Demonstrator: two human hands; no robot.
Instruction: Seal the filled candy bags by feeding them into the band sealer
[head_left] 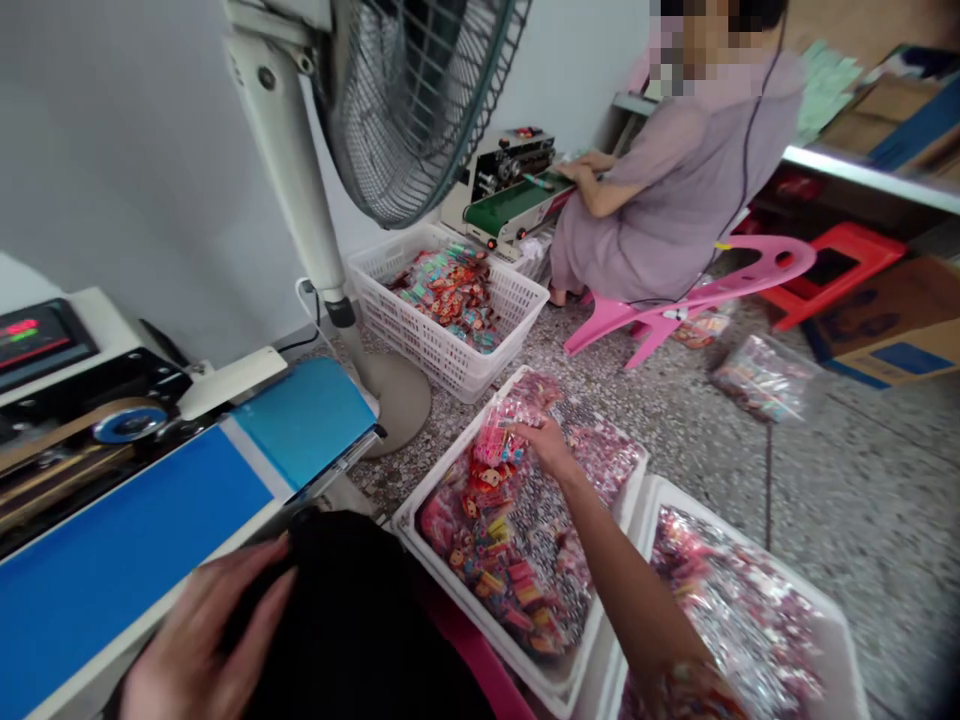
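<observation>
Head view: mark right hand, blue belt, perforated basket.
Right hand (546, 444), head view: back of the hand.
Blue belt (142, 545), head view: middle of its surface.
Perforated basket (431, 350), head view: near side wall.

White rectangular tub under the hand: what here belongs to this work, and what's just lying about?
Seem part of it:
white rectangular tub
shiny pink plastic packets in the right hand
blue-belted machine, perhaps

Apparently just around:
grey wire-caged fan
red plastic stool
brown cardboard box

Grey wall (157, 170), speckled floor (862, 470); red stool (870, 248), pink chair (720, 287).
</observation>
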